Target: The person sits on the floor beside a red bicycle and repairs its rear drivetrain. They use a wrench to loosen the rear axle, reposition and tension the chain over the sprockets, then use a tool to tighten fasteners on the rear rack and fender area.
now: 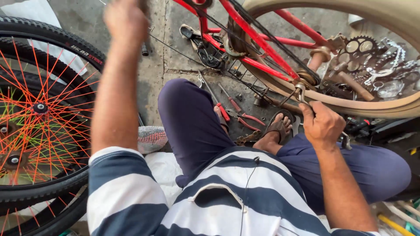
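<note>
Red tubing of a bicycle frame [262, 41] slants across the upper middle of the head view, glossy and thin, with a dark chain running beside it. Below it, at the right, curves a broad tan tyre [350, 102], smooth and matte. The right hand [323, 124] sits at centre right, its fingers curled shut around the handle of a metal wrench [300, 92], whose bright open end sits at the rusty hub [306, 78] just inside the tyre's curve. The left hand [126, 19] is raised at the upper left and blurred; its fingers look closed, but I cannot tell on what. Knobbly black rubber wheels with orange spokes [43, 109] fill the left edge. Red-handled pliers [245, 116] lie on stained grey concrete at centre, near a bare foot [273, 135]. Toothed steel sprockets [361, 46] are heaped at the upper right.
</note>
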